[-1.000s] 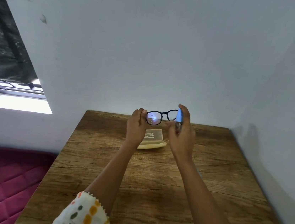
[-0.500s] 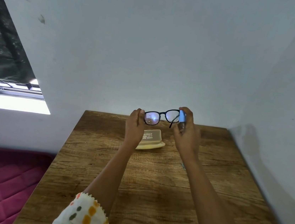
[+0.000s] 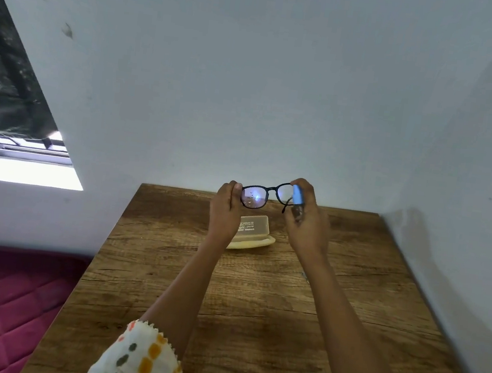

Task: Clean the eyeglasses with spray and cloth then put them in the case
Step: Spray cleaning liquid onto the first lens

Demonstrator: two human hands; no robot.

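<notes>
Pinching the eyeglasses (image 3: 264, 193) by one end is the left hand (image 3: 223, 211); the right hand (image 3: 308, 222) is curling its fingers round the spray bottle (image 3: 297, 195).

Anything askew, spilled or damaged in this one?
Nothing stands out. The left hand holds the eyeglasses above the table, the right hand holds the blue spray bottle at one lens, and specks on the other lens look like spray droplets. The case sits on the table beneath.
</notes>
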